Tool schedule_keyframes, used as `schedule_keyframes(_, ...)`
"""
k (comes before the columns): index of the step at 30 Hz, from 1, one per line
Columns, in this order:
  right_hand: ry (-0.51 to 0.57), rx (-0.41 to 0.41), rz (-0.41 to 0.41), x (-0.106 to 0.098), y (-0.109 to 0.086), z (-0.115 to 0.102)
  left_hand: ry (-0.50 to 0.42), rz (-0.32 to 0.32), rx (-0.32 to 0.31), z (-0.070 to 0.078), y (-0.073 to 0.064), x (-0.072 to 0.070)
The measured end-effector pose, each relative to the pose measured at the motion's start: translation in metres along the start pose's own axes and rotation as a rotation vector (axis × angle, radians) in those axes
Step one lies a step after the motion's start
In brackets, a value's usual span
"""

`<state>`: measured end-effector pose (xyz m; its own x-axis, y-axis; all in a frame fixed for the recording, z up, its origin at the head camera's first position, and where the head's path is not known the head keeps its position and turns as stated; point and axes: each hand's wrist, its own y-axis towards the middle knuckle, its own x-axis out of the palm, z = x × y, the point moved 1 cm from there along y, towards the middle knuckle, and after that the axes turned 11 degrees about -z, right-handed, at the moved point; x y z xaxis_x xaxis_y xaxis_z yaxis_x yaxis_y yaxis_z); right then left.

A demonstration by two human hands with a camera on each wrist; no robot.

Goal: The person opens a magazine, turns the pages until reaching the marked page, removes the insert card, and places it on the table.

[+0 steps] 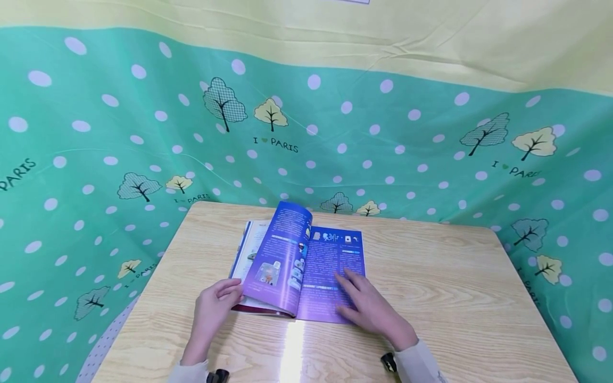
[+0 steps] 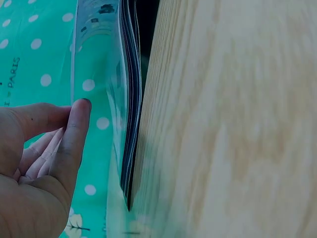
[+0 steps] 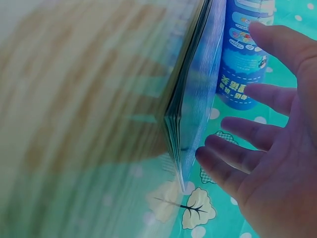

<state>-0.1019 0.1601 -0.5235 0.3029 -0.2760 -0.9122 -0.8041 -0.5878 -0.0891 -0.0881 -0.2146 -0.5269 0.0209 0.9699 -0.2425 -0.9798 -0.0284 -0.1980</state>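
Note:
A magazine (image 1: 330, 266) lies open on the table, its right page purple-blue with columns of print and small pictures. One purple page (image 1: 275, 260) stands lifted and bowed over the left side, where white pages (image 1: 254, 242) show beneath it. At that page's lower outer corner, my left hand (image 1: 215, 308) pinches the edge between thumb and forefinger; the left wrist view shows the thin page edge (image 2: 73, 59) meeting the fingertips. My right hand (image 1: 371, 308) has its fingers spread, with the fingertips over the right page's outer edge.
The pale wood-grain table (image 1: 440, 287) extends around the magazine, with a bright light reflection in front of it. A green and cream curtain (image 1: 383, 143) with dots, trees and lettering hangs behind the table and along its sides. Dark wrist devices (image 1: 389, 363) sit at both cuffs.

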Motion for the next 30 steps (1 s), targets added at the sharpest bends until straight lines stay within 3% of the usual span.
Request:
schedule_keyframes(12, -0.009, 0.062, -0.156, 0.005, -0.002, 0.000, -0.026, 0.021, -0.042, -0.009, -0.005, -0.009)
schedule_keyframes(20, -0.024, 0.062, -0.190, 0.006, -0.002, 0.001, 0.000, 0.031, -0.058, -0.012, -0.007, -0.012)
schedule_keyframes(30, -0.016, 0.036, -0.195, 0.003, -0.004, 0.001, 0.111, 0.061, -0.088, -0.011, -0.014, -0.017)
